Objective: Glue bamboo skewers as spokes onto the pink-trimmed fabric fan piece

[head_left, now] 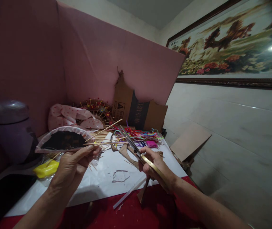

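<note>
The left hand (75,163) is pinching thin wooden sticks (106,142) between thumb and fingers, and the sticks are fanning out slightly toward the right, above the middle of the desk (117,218). The right hand (160,164) is gripping a pair of scissors (132,144) by the gold-coloured handle, nearer the desk's right edge; the blades are pointing toward the far edge and their line is meeting the stick ends, though whether any stick is lying between the blades is impossible to tell. Below the hands, a white sheet (95,187) is covering much of the desk, with red showing along the near edge. A translucent rod (128,192) is lying across the sheet's near border, and a curved cardboard scrap (126,155) is resting beyond it. Toward the far right corner, colourful fuzzy stems (139,135) are lying in a heap, while a torn cardboard panel (121,108) is standing along the far edge. By the left edge, a purple container (13,140) is standing near the far corner, and a dark flat object (7,192) is occupying the near corner.
</note>
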Demonstrator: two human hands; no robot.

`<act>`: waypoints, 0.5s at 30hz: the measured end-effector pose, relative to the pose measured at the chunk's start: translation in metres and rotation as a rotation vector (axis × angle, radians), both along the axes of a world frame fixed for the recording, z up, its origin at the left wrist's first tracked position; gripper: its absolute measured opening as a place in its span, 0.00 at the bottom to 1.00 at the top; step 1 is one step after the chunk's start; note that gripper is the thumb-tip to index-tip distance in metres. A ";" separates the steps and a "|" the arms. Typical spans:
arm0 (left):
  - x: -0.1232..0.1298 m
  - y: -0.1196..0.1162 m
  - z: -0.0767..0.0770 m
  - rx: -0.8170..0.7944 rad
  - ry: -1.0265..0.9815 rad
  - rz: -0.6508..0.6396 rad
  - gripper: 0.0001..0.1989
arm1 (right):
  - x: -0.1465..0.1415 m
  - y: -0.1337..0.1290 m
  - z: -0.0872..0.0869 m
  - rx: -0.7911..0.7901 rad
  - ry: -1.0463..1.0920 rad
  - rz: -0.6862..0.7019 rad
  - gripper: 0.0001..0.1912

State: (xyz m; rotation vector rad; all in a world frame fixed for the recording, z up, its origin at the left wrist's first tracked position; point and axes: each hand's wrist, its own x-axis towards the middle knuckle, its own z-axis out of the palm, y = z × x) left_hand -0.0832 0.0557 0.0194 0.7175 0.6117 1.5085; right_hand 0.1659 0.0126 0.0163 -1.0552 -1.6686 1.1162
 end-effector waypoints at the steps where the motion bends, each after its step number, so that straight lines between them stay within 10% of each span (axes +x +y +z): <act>1: 0.000 0.000 0.000 0.001 0.001 0.004 0.03 | 0.000 -0.001 0.001 -0.006 -0.005 -0.007 0.32; 15: 0.000 0.000 -0.001 0.003 0.005 -0.001 0.04 | -0.005 -0.007 0.007 -0.032 -0.022 -0.035 0.32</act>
